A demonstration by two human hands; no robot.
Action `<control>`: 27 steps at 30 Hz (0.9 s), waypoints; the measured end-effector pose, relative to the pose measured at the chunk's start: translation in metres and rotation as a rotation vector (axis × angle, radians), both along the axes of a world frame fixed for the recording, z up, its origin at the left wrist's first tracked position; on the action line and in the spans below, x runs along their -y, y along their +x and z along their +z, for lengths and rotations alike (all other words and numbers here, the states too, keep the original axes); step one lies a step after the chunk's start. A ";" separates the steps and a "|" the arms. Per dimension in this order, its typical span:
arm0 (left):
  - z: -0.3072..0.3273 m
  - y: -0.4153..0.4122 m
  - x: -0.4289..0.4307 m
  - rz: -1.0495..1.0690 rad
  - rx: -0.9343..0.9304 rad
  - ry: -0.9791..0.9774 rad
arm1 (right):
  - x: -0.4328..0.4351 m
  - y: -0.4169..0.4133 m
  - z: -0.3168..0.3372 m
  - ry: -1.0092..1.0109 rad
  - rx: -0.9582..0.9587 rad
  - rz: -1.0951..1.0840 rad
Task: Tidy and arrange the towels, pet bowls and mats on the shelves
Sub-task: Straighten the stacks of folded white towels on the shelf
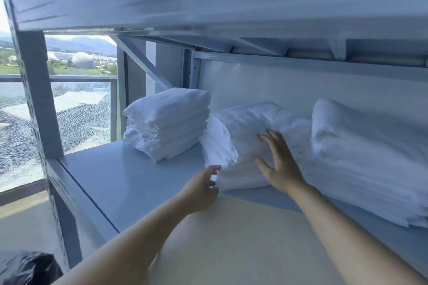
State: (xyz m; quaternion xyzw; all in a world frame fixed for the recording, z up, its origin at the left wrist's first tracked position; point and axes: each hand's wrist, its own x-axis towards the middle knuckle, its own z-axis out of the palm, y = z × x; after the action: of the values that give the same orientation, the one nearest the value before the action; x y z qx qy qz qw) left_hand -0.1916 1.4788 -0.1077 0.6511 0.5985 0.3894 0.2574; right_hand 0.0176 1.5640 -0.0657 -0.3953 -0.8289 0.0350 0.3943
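**Middle stack looks ready to slump**

Three piles of white towels sit towards the back of the shelf (120,176). There is a neat left stack (166,122), a middle stack (245,127) touching it, and a right stack (370,157) close against the middle one's other side.

The middle stack is the one being handled. The right hand (280,166) lies flat on its front face, fingers spread wide. The left hand (202,190) is at its lower left corner, fingers curled with the thumb above. Whether it pinches the bottom folds or only touches them I cannot tell, as it is blurred there.

The worry, to my eye, is shear. The upper layers bulge, and a loose flap hangs over the left side. If the left hand tugs the bottom while the right presses only the middle, the top could slide off towards the left stack.

A shove too far left would also knock that tidy pile askew, and it sits nearest the open end of the shelf. Pushing the other way would crush the middle stack into the right stack, which already sags.

The pale mat (231,250) lies in front under both forearms, its far edge at the stack's foot — drag the towels forward and it may ruck or shift.
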 end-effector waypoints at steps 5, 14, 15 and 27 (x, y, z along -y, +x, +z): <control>0.004 0.018 0.027 -0.001 -0.013 0.002 | 0.015 -0.004 0.003 -0.050 -0.131 0.028; 0.012 0.000 0.028 0.103 -0.198 0.095 | 0.041 -0.008 -0.010 -0.182 -0.097 0.004; 0.016 -0.004 0.024 0.119 -0.218 0.100 | 0.043 -0.008 -0.010 -0.196 -0.110 0.003; 0.040 -0.047 -0.050 0.246 -0.027 0.096 | 0.062 -0.019 -0.007 -0.340 -0.190 -0.086</control>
State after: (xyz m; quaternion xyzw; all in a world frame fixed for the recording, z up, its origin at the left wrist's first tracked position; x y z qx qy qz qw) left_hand -0.2387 1.5286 -0.0674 0.5893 0.6582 0.4373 0.1682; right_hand -0.0011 1.5016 -0.0728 -0.4862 -0.7525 0.1947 0.3992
